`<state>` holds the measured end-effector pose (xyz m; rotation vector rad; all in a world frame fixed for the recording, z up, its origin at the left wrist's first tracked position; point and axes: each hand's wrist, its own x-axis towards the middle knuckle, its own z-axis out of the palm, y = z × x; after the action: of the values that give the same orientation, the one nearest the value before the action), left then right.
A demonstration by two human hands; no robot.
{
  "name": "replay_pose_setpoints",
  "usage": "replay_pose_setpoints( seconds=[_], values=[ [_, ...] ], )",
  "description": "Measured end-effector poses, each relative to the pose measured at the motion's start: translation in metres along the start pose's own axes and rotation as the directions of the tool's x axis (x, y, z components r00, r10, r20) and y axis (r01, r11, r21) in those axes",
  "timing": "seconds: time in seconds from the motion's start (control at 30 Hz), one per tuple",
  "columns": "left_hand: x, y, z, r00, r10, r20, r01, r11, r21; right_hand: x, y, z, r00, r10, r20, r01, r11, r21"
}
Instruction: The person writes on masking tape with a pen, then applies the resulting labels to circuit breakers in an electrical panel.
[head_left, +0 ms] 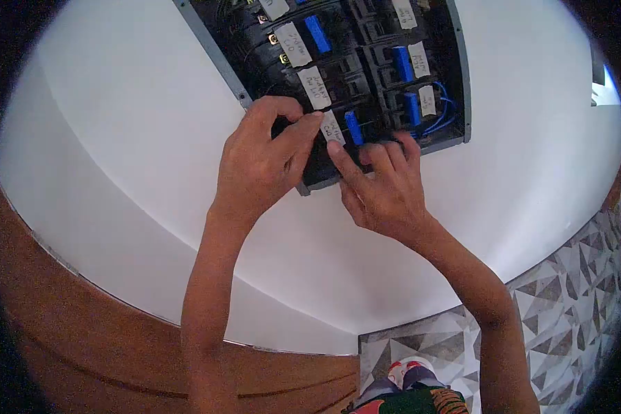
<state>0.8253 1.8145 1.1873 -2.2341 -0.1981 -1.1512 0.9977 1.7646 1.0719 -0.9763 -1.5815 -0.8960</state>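
Observation:
An electrical breaker panel (366, 76) with dark breakers and a grey metal frame is set in the white wall. My left hand (259, 162) is closed at the panel's lower left, thumb and forefinger pressed at the upper end of a white handwritten label (333, 131). The forefinger of my right hand (390, 186) touches that label's lower end. The other right fingers are bent and apart over the bottom breakers. Just right of the label is a blue breaker handle (353, 128). Whatever lies under my left fingertips is hidden.
More white labels (314, 88) and blue handles (317, 34) line both breaker columns. Blue wires (448, 114) loop at the panel's lower right. Below are a brown wooden surface (103, 338), a patterned tile floor (552, 310) and a shoe (408, 369).

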Motion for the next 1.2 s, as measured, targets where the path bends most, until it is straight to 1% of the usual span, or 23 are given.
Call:
replay_pose_setpoints(
  seconds=[0.07,0.17,0.27,0.33,0.4,0.47,0.53,0.57,0.6,0.67,0.73,0.77,0.83,0.87,0.93,0.97,1.0,1.03,1.07,1.1,1.13,1.17,1.2],
  values=[
    [0.000,-0.001,0.001,1.000,0.000,-0.022,0.000,1.000,-0.007,-0.002,0.004,0.002,0.997,-0.071,-0.022,0.070,0.995,-0.065],
    [0.000,0.000,0.003,0.998,0.018,-0.068,-0.020,0.999,-0.027,-0.002,0.003,0.001,0.994,-0.085,-0.073,0.083,0.996,-0.036],
    [0.002,0.006,0.000,0.997,-0.022,-0.070,0.019,0.999,-0.051,-0.005,0.011,0.002,0.994,-0.107,-0.013,0.105,0.990,-0.095],
    [0.004,0.007,-0.002,0.999,-0.045,-0.030,0.044,0.998,-0.041,-0.001,0.009,-0.006,0.995,-0.097,-0.019,0.095,0.991,-0.096],
    [0.001,0.005,0.000,0.997,-0.070,-0.030,0.069,0.997,-0.045,-0.001,0.008,-0.008,0.996,-0.083,-0.023,0.081,0.992,-0.093],
    [-0.001,0.006,-0.002,0.995,-0.093,-0.027,0.092,0.995,-0.048,-0.005,0.010,-0.006,0.996,-0.091,0.025,0.094,0.983,-0.160],
    [-0.001,0.009,-0.006,0.990,-0.137,0.030,0.140,0.985,-0.098,-0.008,0.012,-0.012,0.994,-0.112,0.014,0.113,0.984,-0.140],
    [0.001,0.012,-0.007,0.990,-0.139,0.021,0.140,0.986,-0.090,-0.010,0.013,-0.019,0.993,-0.117,0.000,0.116,0.985,-0.124],
    [0.001,0.011,-0.006,0.994,-0.111,0.006,0.111,0.989,-0.096,-0.012,0.012,-0.025,0.992,-0.130,-0.006,0.128,0.984,-0.125],
    [0.002,0.010,-0.006,0.996,-0.082,-0.021,0.080,0.993,-0.091,-0.023,0.008,-0.041,0.996,-0.086,-0.020,0.086,0.996,-0.016],
    [0.000,0.011,-0.005,0.986,-0.165,0.026,0.167,0.976,-0.141,-0.049,0.005,-0.057,0.997,-0.073,0.011,0.073,0.997,-0.027],
    [-0.001,0.013,-0.005,0.985,-0.169,0.010,0.169,0.976,-0.134,-0.074,0.004,-0.062,0.998,-0.049,0.042,0.047,0.998,0.031],
    [-0.003,0.016,-0.004,0.972,-0.220,0.075,0.227,0.970,-0.085,-0.130,-0.002,-0.073,0.993,0.008,0.116,-0.022,0.993,0.119],
    [-0.004,0.015,-0.001,0.972,-0.227,0.060,0.231,0.970,-0.073,-0.161,-0.006,-0.075,0.980,0.048,0.192,-0.069,0.992,0.104],
    [-0.006,0.015,0.002,0.972,-0.231,0.051,0.233,0.972,-0.028,-0.237,-0.012,-0.083,0.917,0.174,0.358,-0.245,0.955,0.164],
    [-0.009,0.014,0.004,0.972,-0.233,0.040,0.234,0.972,-0.012,-0.277,-0.021,-0.089,0.888,0.228,0.398,-0.297,0.947,0.120],
    [-0.013,0.010,0.005,0.980,-0.201,0.010,0.201,0.979,-0.016,-0.327,-0.027,-0.096,0.813,0.272,0.515,-0.374,0.922,0.104],
    [-0.012,0.017,0.009,0.987,-0.162,-0.020,0.161,0.987,-0.020,-0.394,-0.034,-0.110,0.698,0.334,0.634,-0.393,0.918,-0.051],
    [-0.010,0.018,0.009,0.987,-0.160,-0.019,0.159,0.987,-0.009,-0.453,-0.039,-0.122,0.550,0.373,0.748,-0.510,0.858,-0.053],
    [-0.009,0.021,0.007,0.988,-0.140,-0.062,0.138,0.990,-0.033,-0.505,-0.051,-0.134,0.342,0.415,0.843,-0.502,0.839,-0.210],
    [-0.010,0.025,0.007,0.987,-0.126,-0.104,0.120,0.991,-0.059,-0.554,-0.027,-0.138,0.336,0.407,0.850,-0.505,0.839,-0.203],
    [-0.010,0.028,0.008,0.986,-0.137,-0.092,0.133,0.990,-0.056,-0.603,-0.035,-0.163,0.312,0.410,0.857,-0.533,0.822,-0.200],
    [-0.009,0.026,0.009,0.973,-0.186,-0.137,0.181,0.982,-0.048,-0.626,-0.024,-0.176,0.291,0.411,0.864,-0.557,0.807,-0.196]
  ],
)
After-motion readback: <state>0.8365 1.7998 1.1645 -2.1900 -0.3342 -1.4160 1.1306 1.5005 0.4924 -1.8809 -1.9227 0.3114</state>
